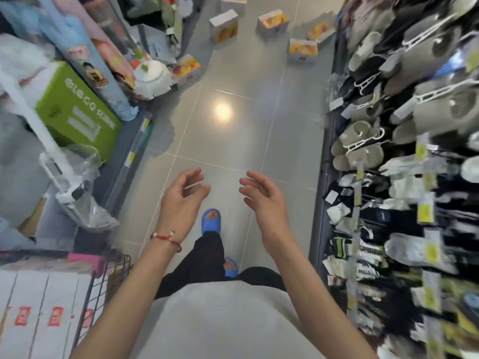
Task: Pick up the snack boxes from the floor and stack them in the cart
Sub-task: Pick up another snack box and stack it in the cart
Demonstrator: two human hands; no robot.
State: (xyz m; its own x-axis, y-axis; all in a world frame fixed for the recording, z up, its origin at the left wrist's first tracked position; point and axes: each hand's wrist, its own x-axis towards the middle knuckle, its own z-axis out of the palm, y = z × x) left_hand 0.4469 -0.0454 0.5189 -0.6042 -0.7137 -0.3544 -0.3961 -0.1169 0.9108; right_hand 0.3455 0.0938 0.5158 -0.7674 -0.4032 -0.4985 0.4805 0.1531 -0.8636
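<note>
Snack boxes rectangular cardboard on glossy tiles, left hand and right hand empty, fingers loosely curled

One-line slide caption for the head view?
Both hands, left and right, empty in the aisle; snack boxes on the floor ahead, cart at left.

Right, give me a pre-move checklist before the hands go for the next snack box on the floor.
1. Left hand free: ok, open and holding nothing.
2. Right hand free: ok, open and holding nothing.
3. Boxes left to collect: ok, several ahead; nearest snack box lies by the left shelf.
4. Walkway on the tiled floor to it: ok, nothing lies in the path.
5. Box within reach now: not ok, well ahead of both hands.
6. Room in the cart: cannot tell, mostly out of view.
</note>
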